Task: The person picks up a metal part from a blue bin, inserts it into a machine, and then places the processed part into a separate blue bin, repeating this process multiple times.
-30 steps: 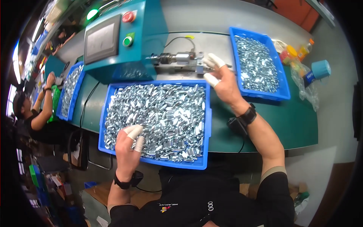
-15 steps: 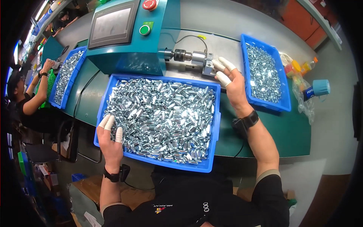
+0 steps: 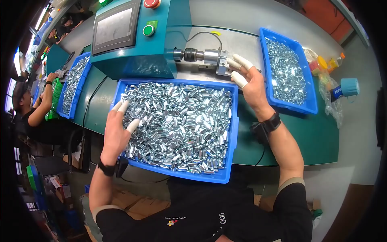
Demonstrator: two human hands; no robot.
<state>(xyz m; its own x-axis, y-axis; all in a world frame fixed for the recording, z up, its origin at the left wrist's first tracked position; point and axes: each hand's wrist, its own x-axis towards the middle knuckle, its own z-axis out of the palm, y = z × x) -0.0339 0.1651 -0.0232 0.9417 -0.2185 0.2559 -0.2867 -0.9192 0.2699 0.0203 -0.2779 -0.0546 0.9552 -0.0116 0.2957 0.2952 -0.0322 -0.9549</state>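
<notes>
My left hand (image 3: 117, 131) reaches over the left side of a blue bin (image 3: 235, 139) heaped with small shiny metal hex pieces (image 3: 177, 129). Its fingers, with white cots on the tips, touch or hover just above the pieces, thumb apart; I see nothing held. My right hand (image 3: 252, 84), also in white finger cots, is beside the metal clamp block (image 3: 222, 64) at the end of a teal machine's (image 3: 141, 60) spindle (image 3: 193, 55). Its thumb and fingers are spread apart at the block, and no piece shows between them.
A second blue bin of metal pieces (image 3: 286, 72) stands at the right, a third (image 3: 74, 84) at the left. Bottles and a blue cup (image 3: 349, 87) sit at the far right. A co-worker (image 3: 34, 103) works at the left beside a green basket (image 3: 55, 97).
My left hand has moved up and inward over the pieces, its thumb spreading right. My right hand stays by the clamp block, its fingers slightly shifted. The whole view has shifted a little.
</notes>
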